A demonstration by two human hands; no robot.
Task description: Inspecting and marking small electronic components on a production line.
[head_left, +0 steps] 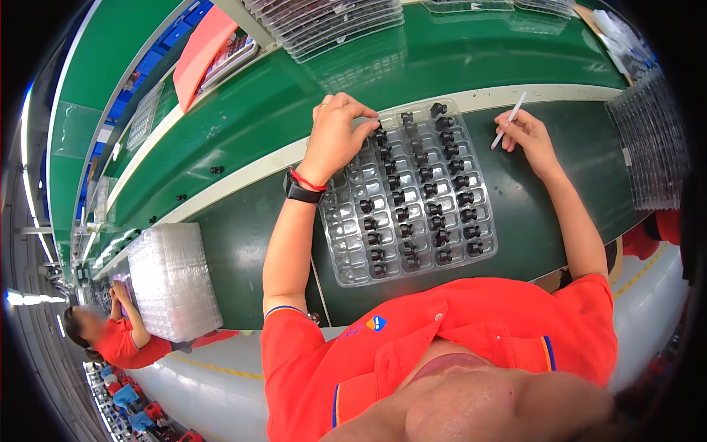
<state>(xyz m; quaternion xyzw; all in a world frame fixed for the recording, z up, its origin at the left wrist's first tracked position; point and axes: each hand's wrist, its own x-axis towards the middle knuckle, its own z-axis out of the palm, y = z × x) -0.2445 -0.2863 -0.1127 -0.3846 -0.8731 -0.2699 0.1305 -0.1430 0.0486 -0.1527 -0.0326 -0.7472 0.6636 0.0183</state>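
A clear plastic tray (346, 276) with rows of pockets lies on the dark green bench in front of me. Small black parts (430, 190) sit in many of its pockets; several pockets on the left side hold none. My left hand (340, 131) is over the tray's far left corner, thumb and forefinger closed on a small black part (378, 127). Right of the tray, my right hand (524, 138) grips a thin white pen-like stick (509, 119), its lower tip pointing down towards the bench.
Stacks of clear trays stand at the back (324, 29), at the right edge and on the left (177, 280). A raised green shelf (280, 103) runs behind the bench, with a few loose black parts (216, 170) on it. A co-worker in red (121, 339) works at far left.
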